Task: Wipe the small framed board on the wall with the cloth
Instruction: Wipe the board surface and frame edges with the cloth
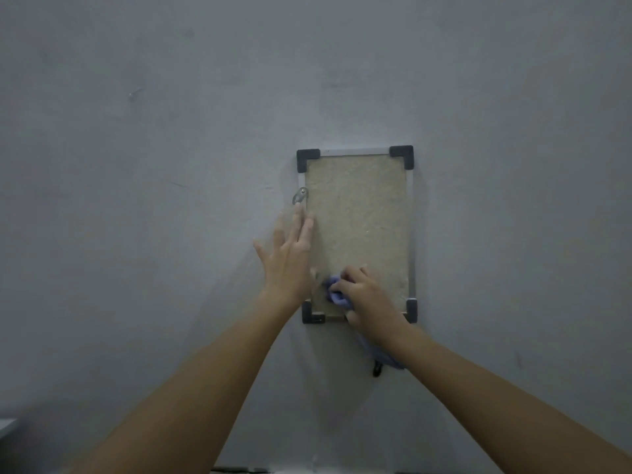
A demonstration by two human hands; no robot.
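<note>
Head view: left hand [289, 261] over board [359, 217].

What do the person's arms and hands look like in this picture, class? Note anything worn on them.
Both forearms are bare as far as the frame shows, with no sleeves in view. The left hand and right hand wear no gloves, and no rings, watch or bracelets are visible. The picture is dim and slightly blurred.

A mottled beige board [359, 217] with black corner caps [402, 155], a lilac-blue cloth [337, 294], a plain grey wall [171, 165].
</note>
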